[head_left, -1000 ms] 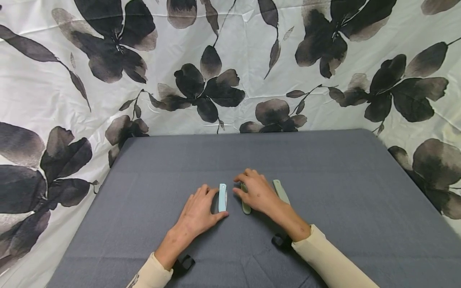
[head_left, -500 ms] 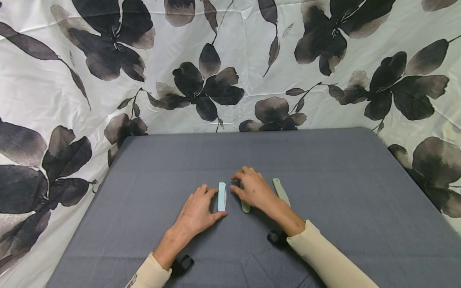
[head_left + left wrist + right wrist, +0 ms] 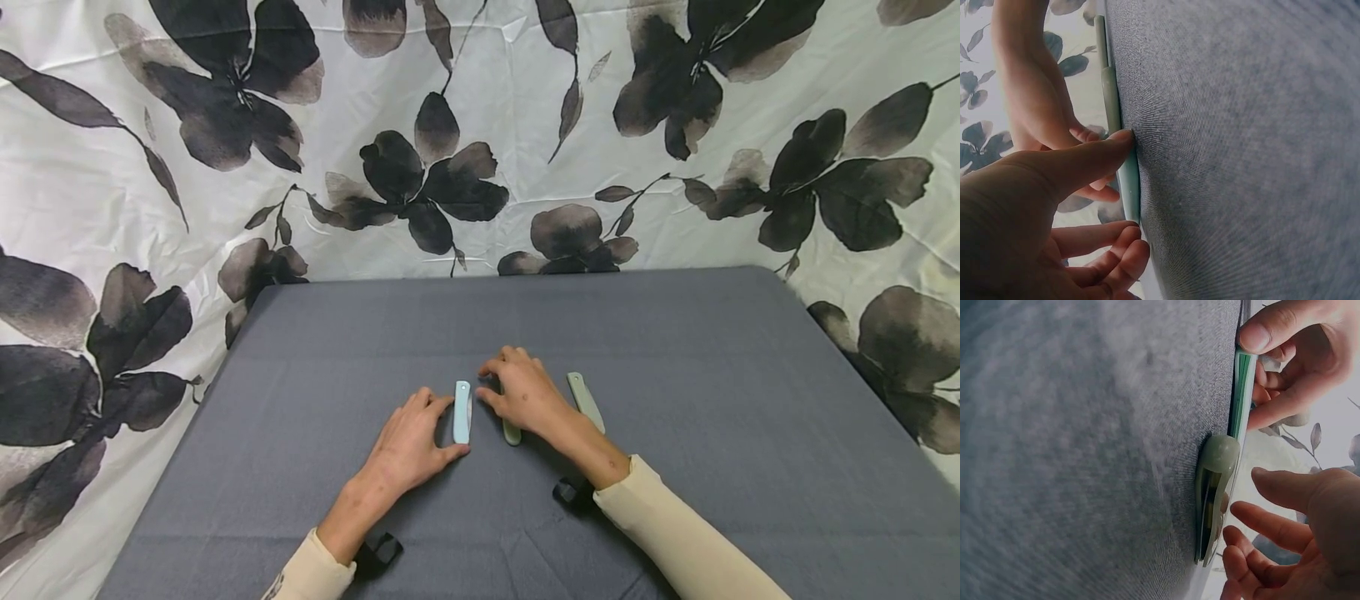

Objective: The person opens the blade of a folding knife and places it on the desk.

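Left hand (image 3: 408, 440): thumb and forefinger pinch light blue folding tool (image 3: 462, 413) by its ends, nearer the surface's (image 3: 750, 450) left edge. Right hand (image 3: 527, 395): thumb and fingers spread, above green folding tool (image 3: 512, 431). Second green tool (image 3: 586, 402): nearer right edge. Floral cloth (image 3: 525, 108): past far edge.

Head view bright, even — wrist views dimmer, near cloth (image 3: 1254, 156) blurred.

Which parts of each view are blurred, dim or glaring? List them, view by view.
Head: fairly even light, no strong glare on the table, blue knife readable; left wrist: left hand dim, table blurred toward the right edge; right wrist: table blurred toward the left edge, small highlight on the rounded end of the green knife.
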Demonstrator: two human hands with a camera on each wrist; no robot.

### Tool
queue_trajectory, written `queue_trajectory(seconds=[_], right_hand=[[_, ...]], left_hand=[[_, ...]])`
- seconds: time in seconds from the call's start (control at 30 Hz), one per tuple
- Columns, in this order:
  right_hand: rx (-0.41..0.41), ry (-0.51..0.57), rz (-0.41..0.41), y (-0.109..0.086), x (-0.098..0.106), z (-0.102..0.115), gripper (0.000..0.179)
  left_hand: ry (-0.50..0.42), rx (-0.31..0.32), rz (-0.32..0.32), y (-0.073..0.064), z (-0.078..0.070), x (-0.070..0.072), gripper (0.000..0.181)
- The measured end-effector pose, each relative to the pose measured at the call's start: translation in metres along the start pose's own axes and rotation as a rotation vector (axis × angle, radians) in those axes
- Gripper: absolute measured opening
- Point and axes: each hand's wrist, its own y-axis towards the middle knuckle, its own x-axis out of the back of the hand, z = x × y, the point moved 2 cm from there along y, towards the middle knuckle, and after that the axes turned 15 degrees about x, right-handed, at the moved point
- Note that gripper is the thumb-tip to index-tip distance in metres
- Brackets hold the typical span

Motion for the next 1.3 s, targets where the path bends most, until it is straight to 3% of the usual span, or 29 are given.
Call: queue_trajectory(seconds=[0.43, 0.97, 1.17, 1.3], right_hand=[[0.028, -0.028, 0.047, 0.01, -0.004, 0.004, 0.034], [0.054, -0.04, 0.077, 0.009, -0.009, 0.007, 0.025], [0.032, 0.021, 0.033, 0.007, -0.008, 0.01, 0.027], [0.011, 0.133, -0.028, 0.006, -0.006, 0.012, 0.029]], left_hand=[[-0.017, 0.007, 0.026, 0.001, 0.0, 0.001, 0.067], [-0.056, -0.008, 0.029, -0.002, 0.003, 0.0, 0.064], [-0.098, -0.037, 0.001, -0.004, 0.005, 0.001, 0.065], [-0.141, -0.063, -0.049, -0.004, 0.005, 0.004, 0.066]])
